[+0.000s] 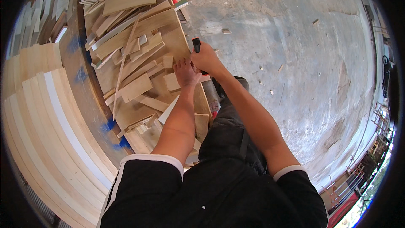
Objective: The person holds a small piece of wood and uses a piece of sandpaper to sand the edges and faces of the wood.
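Fingers wrapped around a black handle with orange ends [196,44], my right hand [206,58] is at the right edge of a plywood board [182,38]. The working part of that tool is hidden, so its kind does not show. Right beside it, and close to touching, my left hand [187,74] lies palm down with its fingers stretched out. A pale wood piece [171,81] lies next to the left palm, partly covered by the hand. Just beyond the left fingers is a small wood block [168,61].
Loose wood offcuts [137,88] and a wider plank [130,0] are heaped on the board. Long pale boards [55,114] stand stacked at the left, past a blue-stained wooden surface [78,67]. Wood scraps are scattered on the concrete floor [295,59] at the right.
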{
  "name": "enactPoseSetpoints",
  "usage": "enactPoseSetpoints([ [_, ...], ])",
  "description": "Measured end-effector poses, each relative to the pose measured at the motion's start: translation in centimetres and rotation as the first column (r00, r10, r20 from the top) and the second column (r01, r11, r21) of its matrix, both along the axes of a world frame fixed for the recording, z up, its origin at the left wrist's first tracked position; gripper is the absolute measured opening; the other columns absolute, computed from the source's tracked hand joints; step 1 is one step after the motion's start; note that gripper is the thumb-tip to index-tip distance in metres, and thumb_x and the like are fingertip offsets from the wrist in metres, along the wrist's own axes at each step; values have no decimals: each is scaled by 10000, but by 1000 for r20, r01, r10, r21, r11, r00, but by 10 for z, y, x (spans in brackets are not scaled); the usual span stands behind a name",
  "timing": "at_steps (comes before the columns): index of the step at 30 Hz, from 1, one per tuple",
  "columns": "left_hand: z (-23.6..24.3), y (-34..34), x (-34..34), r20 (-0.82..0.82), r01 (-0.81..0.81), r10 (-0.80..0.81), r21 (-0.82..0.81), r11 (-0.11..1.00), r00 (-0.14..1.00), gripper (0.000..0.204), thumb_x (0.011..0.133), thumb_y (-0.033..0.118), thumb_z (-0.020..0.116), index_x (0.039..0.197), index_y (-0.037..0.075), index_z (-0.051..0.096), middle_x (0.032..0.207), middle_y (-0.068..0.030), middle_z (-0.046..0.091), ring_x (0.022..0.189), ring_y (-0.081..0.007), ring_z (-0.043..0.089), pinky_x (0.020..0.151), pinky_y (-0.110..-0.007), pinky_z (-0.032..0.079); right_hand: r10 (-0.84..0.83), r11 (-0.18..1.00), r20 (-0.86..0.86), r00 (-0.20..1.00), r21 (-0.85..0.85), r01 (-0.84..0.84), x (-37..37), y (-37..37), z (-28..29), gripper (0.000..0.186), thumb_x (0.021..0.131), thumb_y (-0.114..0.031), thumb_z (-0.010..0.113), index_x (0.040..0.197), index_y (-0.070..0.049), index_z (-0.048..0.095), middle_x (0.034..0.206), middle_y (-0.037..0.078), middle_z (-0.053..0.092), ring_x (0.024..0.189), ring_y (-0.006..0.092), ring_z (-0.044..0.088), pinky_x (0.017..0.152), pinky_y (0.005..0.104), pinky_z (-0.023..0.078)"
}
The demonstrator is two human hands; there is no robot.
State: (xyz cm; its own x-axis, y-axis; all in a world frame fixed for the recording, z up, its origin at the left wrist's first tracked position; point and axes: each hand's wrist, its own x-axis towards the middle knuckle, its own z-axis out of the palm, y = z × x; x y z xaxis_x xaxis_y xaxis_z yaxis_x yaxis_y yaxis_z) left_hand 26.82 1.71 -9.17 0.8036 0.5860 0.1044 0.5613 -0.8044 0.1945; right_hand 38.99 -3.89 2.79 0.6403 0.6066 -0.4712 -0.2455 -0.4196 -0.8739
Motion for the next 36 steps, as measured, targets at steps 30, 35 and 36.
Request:
enactPoseSetpoints([
  [30, 7, -1, -2, -79, 12, -11, 11, 1000, 997, 350, 793, 309, 701, 1087, 132, 631, 1066, -73, 577, 1113, -258, 525, 955, -436, 390, 26, 997, 75, 997, -78, -20, -11, 2, 1, 315, 773, -124, 567, 1034, 51, 574, 797, 281, 638, 768, 419, 652, 657, 447, 514],
  [35, -29, 8, -6, -2, 36, -36, 123, 992, 999, 312, 840, 307, 641, 1112, 157, 624, 1111, -48, 580, 1133, -240, 523, 951, -436, 380, -45, 993, 340, 939, -89, 80, -34, -1, -4, 224, 824, -148, 563, 931, 50, 570, 762, 287, 634, 737, 472, 640, 634, 483, 513],
  [36, -33, 10, -1, 16, -13, 11, 121, 993, 1000, 304, 845, 311, 632, 1106, 154, 620, 1104, -48, 582, 1126, -242, 526, 939, -438, 379, -49, 993, 304, 952, -88, 79, -36, -2, 2, 238, 827, -162, 570, 940, 48, 571, 801, 295, 636, 791, 486, 625, 671, 490, 506],
])
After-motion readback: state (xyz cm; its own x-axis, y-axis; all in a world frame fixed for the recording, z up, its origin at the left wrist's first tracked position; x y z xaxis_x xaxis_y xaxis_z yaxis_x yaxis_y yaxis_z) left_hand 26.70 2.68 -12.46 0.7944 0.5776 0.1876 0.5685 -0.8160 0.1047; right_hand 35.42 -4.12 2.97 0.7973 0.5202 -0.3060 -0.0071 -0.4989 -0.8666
